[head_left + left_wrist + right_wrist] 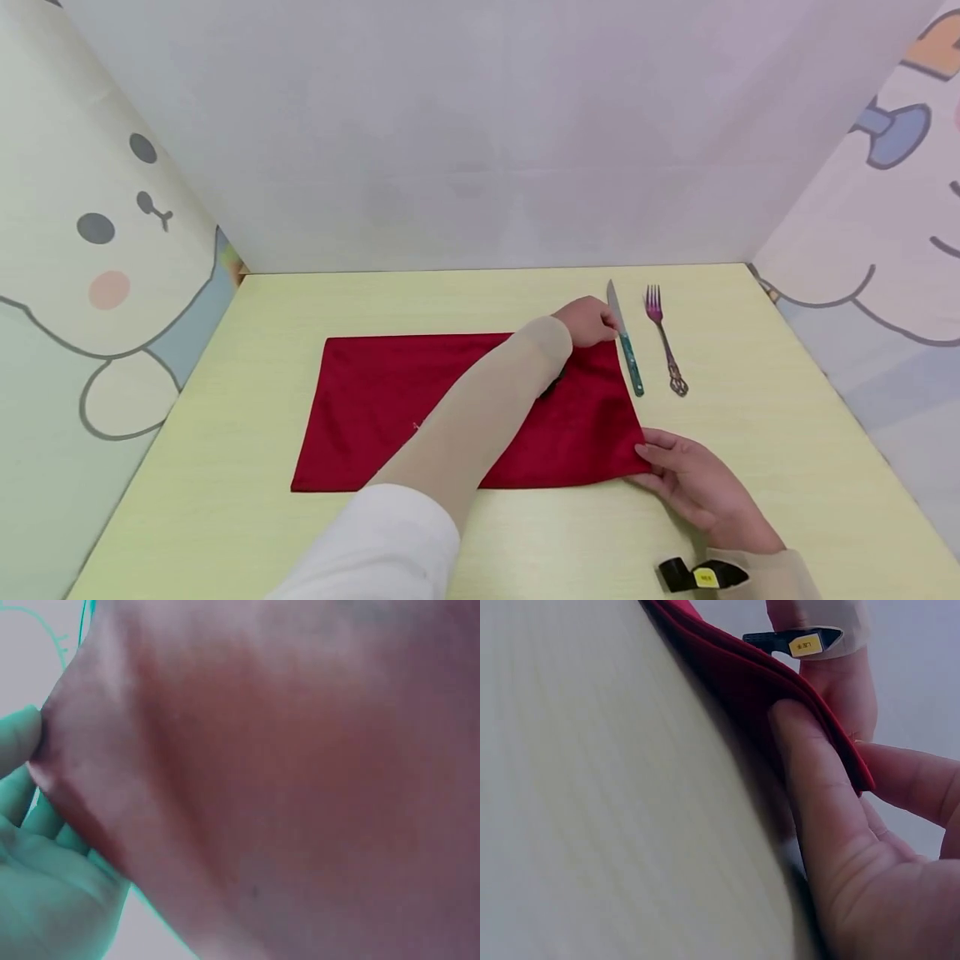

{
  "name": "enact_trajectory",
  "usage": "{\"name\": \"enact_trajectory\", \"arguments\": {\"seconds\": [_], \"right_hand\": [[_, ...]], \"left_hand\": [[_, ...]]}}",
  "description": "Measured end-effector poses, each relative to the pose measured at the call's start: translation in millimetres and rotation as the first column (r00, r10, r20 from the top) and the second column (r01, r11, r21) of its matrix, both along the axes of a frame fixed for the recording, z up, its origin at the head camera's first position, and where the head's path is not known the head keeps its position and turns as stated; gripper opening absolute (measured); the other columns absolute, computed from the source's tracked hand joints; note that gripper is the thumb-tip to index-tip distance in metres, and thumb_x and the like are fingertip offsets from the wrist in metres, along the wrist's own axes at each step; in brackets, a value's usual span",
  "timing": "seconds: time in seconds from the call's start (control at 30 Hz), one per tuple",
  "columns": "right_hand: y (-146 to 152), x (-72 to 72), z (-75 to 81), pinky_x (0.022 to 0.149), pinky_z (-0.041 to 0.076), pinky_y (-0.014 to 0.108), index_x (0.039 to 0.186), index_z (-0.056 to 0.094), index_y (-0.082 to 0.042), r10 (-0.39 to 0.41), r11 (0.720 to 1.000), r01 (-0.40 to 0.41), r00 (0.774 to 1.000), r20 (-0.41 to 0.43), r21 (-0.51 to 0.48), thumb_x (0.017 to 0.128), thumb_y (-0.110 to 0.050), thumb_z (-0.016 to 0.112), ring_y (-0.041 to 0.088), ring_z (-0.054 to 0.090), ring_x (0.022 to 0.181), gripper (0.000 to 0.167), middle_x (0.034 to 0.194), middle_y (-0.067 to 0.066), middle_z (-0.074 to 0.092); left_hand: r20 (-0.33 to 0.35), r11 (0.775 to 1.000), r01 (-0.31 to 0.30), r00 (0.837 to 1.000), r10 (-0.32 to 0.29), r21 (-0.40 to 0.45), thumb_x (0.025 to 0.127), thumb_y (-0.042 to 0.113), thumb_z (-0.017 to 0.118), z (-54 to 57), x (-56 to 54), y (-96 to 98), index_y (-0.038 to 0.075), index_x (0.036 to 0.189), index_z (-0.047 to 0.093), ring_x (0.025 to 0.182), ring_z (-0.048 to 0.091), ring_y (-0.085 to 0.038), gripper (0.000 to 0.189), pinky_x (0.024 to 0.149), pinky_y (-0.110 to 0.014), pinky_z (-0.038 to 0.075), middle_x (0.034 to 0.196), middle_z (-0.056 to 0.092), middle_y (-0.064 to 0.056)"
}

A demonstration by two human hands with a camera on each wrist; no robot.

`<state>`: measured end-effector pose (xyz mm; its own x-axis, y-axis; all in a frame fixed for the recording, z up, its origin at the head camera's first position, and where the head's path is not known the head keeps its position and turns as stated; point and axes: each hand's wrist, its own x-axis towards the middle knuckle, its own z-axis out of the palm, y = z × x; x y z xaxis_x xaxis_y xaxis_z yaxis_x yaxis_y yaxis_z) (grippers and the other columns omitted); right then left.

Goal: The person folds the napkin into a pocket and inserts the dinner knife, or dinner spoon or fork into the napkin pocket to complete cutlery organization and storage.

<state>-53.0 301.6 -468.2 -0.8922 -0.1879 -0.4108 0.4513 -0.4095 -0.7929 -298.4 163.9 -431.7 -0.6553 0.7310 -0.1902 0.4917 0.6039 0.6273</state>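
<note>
A red cloth napkin [367, 392], folded in layers, lies as a long rectangle on the table. My left arm crosses over it, and my left hand [587, 322] pinches its far right corner. At the near right corner, my right hand [701, 483] pinches the cloth with the thumb above. The right wrist view shows the stacked red layers [780, 679] between thumb and fingers, raised off the table at that end. In the left wrist view the cloth [262, 780] fills most of the picture, its edge caught under the left thumb [19, 739].
A table knife [630, 362] with a green handle lies just right of the cloth, close to my left fingertips. Further right is a fork [663, 333] with an ornate handle. A pale curtain [480, 150] closes off the back of the pale wooden table [187, 517].
</note>
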Motion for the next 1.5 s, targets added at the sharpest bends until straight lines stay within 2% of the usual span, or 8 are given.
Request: {"name": "enact_trajectory", "arguments": {"seconds": [0.27,0.47,0.63,0.77,1.07,1.2,1.37,1.5], "right_hand": [[-2,1.5,3.3,0.095,0.055,0.038,0.115,0.074,-0.011,-0.046,0.997,0.045,0.999,0.015,0.060,0.106,-0.002,0.054,0.020,0.071,0.109,0.024,0.119,0.007,0.071],[-5,3.7,4.4,0.087,0.058,0.032,0.109,0.077,-0.013,-0.076,0.996,0.078,0.995,-0.070,0.031,0.105,0.005,0.050,0.017,0.074,0.099,0.033,0.110,0.007,0.074],[-11,3.3,9.6,0.088,0.058,0.033,0.112,0.077,-0.010,-0.050,0.998,0.046,0.993,-0.106,-0.039,0.105,0.007,0.048,0.019,0.074,0.099,0.034,0.111,0.009,0.074],[-19,2.6,17.9,0.084,0.059,0.030,0.110,0.078,-0.012,-0.034,0.999,0.036,0.992,-0.118,0.011,0.105,0.005,0.050,0.018,0.075,0.094,0.033,0.107,0.007,0.075],[-51,-5.7,44.0,0.086,0.060,0.036,0.120,0.071,0.005,0.013,0.951,0.026,0.992,-0.125,0.309,0.101,-0.004,0.064,0.021,0.074,0.095,0.022,0.111,0.011,0.073],[-68,-16.3,53.1,0.087,0.059,0.037,0.125,0.064,0.014,0.063,0.942,-0.005,0.985,-0.163,0.335,0.102,-0.007,0.063,0.025,0.074,0.096,0.031,0.114,0.014,0.072],[-93,-29.7,59.0,0.087,0.060,0.038,0.129,0.060,0.016,0.156,0.931,-0.071,0.964,-0.214,0.357,0.102,-0.007,0.063,0.024,0.073,0.095,0.035,0.113,0.014,0.072],[-114,-38.3,63.5,0.084,0.061,0.037,0.130,0.059,0.017,0.224,0.911,-0.120,0.947,-0.229,0.396,0.100,-0.006,0.063,0.019,0.071,0.094,0.038,0.109,0.011,0.070]], "left_hand": [[0.037,0.998,-0.045,0.998,0.043,0.049,0.102,0.012,0.065,17.2,-3.1,-12.4,0.019,0.113,0.081,0.102,0.061,-0.007,0.021,0.083,-0.019,0.048,0.106,0.072,0.010],[0.034,0.996,-0.067,0.997,0.066,0.056,0.103,0.015,0.064,19.9,-8.8,-24.0,0.021,0.115,0.080,0.101,0.059,-0.006,0.021,0.086,-0.019,0.046,0.107,0.070,0.012],[0.074,0.997,-0.029,0.997,0.023,0.076,0.104,0.015,0.062,26.8,-16.4,-34.6,0.018,0.122,0.077,0.104,0.059,-0.008,0.023,0.088,-0.020,0.046,0.113,0.069,0.009],[0.141,0.997,0.034,0.989,-0.043,0.065,0.104,0.010,0.059,38.8,-21.9,-47.7,0.016,0.124,0.076,0.103,0.061,-0.009,0.027,0.087,-0.021,0.048,0.113,0.069,0.008],[0.244,0.999,0.051,0.968,-0.052,0.011,0.099,0.002,0.058,69.6,-34.0,-96.6,0.015,0.111,0.078,0.103,0.068,-0.015,0.027,0.097,-0.034,0.053,0.110,0.073,0.002],[0.271,0.999,0.036,0.962,-0.040,0.021,0.099,0.001,0.059,71.4,-41.2,-122.1,0.013,0.110,0.077,0.106,0.067,-0.017,0.024,0.102,-0.042,0.051,0.111,0.072,-0.002],[0.191,0.998,0.035,0.981,-0.026,-0.044,0.095,0.005,0.064,70.0,-50.8,-156.8,0.021,0.102,0.080,0.106,0.062,-0.015,0.024,0.097,-0.041,0.051,0.106,0.073,0.005],[0.229,0.999,0.014,0.974,-0.006,-0.032,0.096,0.003,0.063,73.5,-53.2,-181.2,0.018,0.101,0.080,0.110,0.064,-0.022,0.023,0.101,-0.045,0.051,0.109,0.073,0.001]]}}
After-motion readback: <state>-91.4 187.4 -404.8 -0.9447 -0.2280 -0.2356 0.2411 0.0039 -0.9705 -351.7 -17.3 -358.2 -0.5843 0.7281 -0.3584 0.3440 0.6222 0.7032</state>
